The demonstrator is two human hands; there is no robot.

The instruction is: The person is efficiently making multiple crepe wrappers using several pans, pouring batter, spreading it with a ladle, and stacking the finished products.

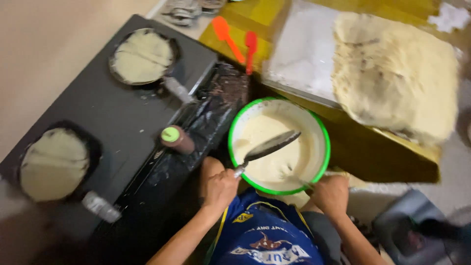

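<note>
My left hand [220, 188] grips the handle of a flat metal spatula [271, 146] whose blade lies over a green-rimmed white bowl [321, 131] of pale batter [274, 162]. At the bowl's near edge, my right hand [331, 193] is closed on a thin utensil handle [299, 181] that dips into the batter. The bowl sits just in front of my knees.
A black two-burner stove [115, 110] at left carries two dark pans [143, 56] [55, 163], each holding a pale crepe. A brown bottle with a green cap [175, 138] stands by it. A stack of cooked crepes [395, 73] rests on a white board [304, 54]; two orange spatulas [238, 41] lie beyond.
</note>
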